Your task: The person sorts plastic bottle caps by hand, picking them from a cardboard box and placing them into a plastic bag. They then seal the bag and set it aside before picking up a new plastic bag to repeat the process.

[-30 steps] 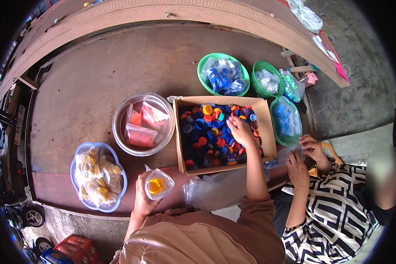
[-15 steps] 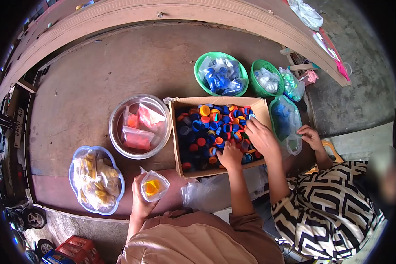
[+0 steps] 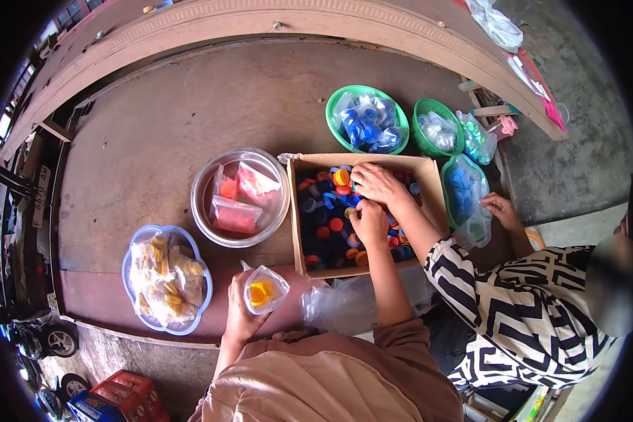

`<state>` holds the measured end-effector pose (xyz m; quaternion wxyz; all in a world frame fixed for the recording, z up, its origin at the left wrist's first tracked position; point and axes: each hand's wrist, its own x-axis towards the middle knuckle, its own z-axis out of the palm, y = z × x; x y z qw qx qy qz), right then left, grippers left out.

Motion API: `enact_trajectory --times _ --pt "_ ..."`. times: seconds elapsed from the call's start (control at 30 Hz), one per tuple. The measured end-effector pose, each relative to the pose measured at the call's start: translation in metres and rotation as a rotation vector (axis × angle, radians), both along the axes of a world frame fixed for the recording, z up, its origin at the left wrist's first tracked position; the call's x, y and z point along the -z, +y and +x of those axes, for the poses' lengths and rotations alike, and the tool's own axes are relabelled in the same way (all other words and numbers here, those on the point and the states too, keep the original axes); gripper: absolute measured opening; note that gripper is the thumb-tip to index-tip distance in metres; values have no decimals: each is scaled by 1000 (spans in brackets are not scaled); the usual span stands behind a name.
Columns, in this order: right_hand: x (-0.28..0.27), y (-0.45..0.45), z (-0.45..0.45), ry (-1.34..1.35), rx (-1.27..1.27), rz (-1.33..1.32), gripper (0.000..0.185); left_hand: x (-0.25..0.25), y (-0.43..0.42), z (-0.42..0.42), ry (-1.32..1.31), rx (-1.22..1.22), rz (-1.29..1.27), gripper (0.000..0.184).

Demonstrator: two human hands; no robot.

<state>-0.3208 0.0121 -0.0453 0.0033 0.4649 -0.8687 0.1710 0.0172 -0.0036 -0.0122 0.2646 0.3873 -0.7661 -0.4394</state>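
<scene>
My left hand (image 3: 240, 307) is closed around the side of a clear plastic bag (image 3: 280, 281), its mouth turned upward. Yellow bottle caps (image 3: 260, 292) lie inside the bag. A cardboard box (image 3: 435, 186) full of loose bottle caps (image 3: 335, 224) in blue, orange, red and yellow is to the right. Inside it, my right hand (image 3: 371, 222) reaches down with curled fingers at the caps; whatever they pinch is hidden. A co-worker's hand (image 3: 377, 184) touches caps just above mine, and their other hand (image 3: 499, 209) is by a clear bag (image 3: 477, 231).
A metal bowl (image 3: 198, 224) holds bags of red caps. Bagged yellow caps fill a blue basin (image 3: 126, 271). Behind the box stand a green basin (image 3: 330, 105) and a green basket (image 3: 422, 109); a green tray (image 3: 487, 184) is right. Plastic bags (image 3: 348, 306) lie before the box.
The co-worker's hand in the box has moved left, above my right hand. My left hand keeps its hold on the bag. The whole view has shifted slightly.
</scene>
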Motion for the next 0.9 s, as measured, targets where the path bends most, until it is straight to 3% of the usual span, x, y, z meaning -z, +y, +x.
enact_trajectory --times 0.1,0.2,0.3,0.37,0.47,0.67,0.73,0.8,0.87,0.9 --pt "-6 12 9 73 32 -197 12 -9 0 -3 -18 53 -90 74" --pt "-58 31 62 -236 -35 -449 9 -8 2 -3 -18 73 -114 74" --pt "-88 47 125 -442 -330 -589 8 -6 7 -6 -19 91 -119 75" --pt "-86 54 150 -350 -581 -478 13 -5 11 -9 0 121 -137 76" --pt "-75 61 164 -336 -631 -389 19 -4 15 -10 30 157 -172 76" --pt "-72 62 114 -573 -207 -332 12 4 20 2 11 154 -107 76" --pt "-55 66 86 -333 -186 -263 9 8 21 4 37 163 -63 77" --pt "-45 70 67 -250 -32 45 23 10 23 4 49 170 -36 77" --pt "-44 61 46 -344 108 565 43 10 23 1 50 175 -37 78" --pt "-33 62 36 -347 102 516 52 12 21 0 35 176 -36 77"
